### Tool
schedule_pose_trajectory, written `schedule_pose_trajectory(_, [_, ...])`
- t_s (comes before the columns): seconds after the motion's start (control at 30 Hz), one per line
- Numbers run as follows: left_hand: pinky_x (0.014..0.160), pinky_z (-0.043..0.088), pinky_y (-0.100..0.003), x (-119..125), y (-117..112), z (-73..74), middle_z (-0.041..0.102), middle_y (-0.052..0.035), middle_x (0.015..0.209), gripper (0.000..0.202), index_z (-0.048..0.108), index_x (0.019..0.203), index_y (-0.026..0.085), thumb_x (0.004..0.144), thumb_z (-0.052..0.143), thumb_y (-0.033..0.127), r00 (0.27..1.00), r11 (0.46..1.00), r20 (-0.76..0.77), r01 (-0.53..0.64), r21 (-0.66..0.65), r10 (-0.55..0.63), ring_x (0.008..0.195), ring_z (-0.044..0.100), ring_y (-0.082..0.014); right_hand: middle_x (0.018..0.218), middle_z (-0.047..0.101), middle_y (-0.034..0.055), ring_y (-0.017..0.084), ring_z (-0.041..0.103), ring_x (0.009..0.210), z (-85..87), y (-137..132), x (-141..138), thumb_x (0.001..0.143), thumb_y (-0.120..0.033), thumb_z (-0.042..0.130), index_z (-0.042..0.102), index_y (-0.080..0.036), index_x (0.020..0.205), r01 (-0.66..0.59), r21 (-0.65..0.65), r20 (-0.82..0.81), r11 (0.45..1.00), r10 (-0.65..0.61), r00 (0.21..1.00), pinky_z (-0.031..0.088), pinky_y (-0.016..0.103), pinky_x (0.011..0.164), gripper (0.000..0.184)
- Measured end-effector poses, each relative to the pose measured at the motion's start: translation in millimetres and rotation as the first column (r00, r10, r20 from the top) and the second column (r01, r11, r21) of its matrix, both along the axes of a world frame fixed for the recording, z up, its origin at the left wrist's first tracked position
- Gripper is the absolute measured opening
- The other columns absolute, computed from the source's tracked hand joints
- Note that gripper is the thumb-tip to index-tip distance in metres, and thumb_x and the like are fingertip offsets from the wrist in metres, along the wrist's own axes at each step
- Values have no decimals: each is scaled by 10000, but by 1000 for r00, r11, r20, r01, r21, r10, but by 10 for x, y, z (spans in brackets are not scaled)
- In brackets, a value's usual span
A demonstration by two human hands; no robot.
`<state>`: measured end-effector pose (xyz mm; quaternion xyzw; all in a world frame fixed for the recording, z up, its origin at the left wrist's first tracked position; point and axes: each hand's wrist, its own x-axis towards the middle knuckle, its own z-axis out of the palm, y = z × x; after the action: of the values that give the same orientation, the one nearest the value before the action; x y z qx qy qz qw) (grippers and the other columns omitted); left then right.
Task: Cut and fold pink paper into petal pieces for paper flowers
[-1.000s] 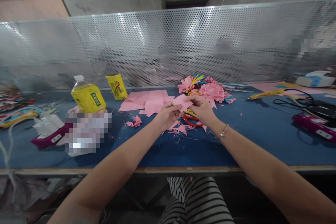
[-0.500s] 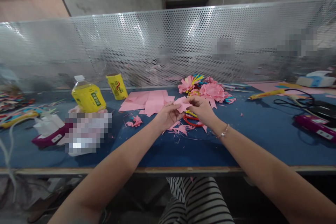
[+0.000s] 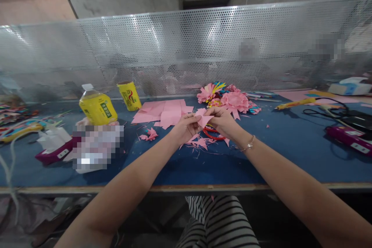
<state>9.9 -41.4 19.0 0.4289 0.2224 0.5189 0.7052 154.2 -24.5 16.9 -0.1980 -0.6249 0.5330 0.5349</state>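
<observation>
Between my two hands is a small folded piece of pink paper (image 3: 204, 118), raised just over the table. My left hand (image 3: 187, 127) pinches its left side with thumb and fingers. On the other side, the fingers of my right hand (image 3: 222, 119) are closed on the same piece. Below them lie scissors with red handles (image 3: 213, 135), partly hidden by my right hand, among pink paper scraps (image 3: 200, 143). Pink paper sheets (image 3: 170, 112) are stacked behind my left hand. Pink paper flowers (image 3: 235, 101) with yellow and blue strips sit behind my right hand.
At the left stand a yellow-labelled bottle (image 3: 98, 106) and a yellow container (image 3: 129, 96), near a purple tissue pack (image 3: 56, 152). To the right are a yellow glue gun (image 3: 295, 104), cables and a purple box (image 3: 350, 138). A perforated metal screen (image 3: 162, 54) runs along the back.
The pink paper has turned a little between my fingers, and more of its pointed edge shows. Both hands stay in almost the same place.
</observation>
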Motion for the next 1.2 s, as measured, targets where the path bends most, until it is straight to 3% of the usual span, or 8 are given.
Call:
schedule_pose_trajectory(0.43, [514,463,-177,-10,-12,16,548,7,509,74,565,682,109,620,601,126,999,999,-14,30,-20,-30,473,517,-57,640,563,-38,54,514,546,46,-39,-12,532,-90,634,575,-166,650,-12,-54,-34,998,10,999,427,200,543,152])
schedule_pose_trajectory(0.9, [459,423,-174,18,-14,20,551,-7,547,72,571,656,105,604,619,116,999,999,-37,-39,-13,39,484,513,-59,652,560,-36,55,498,551,-47,40,7,613,-186,626,579,-184,723,53,124,55,991,-61,997,418,201,536,121])
schedule_pose_trajectory(1.2, [481,426,-172,15,-25,30,575,-8,593,110,571,677,113,583,628,115,1000,1000,-19,5,2,-5,528,533,-67,643,557,-32,63,505,567,-15,8,2,566,-153,645,569,-174,673,38,109,37,993,-43,998,418,206,549,133])
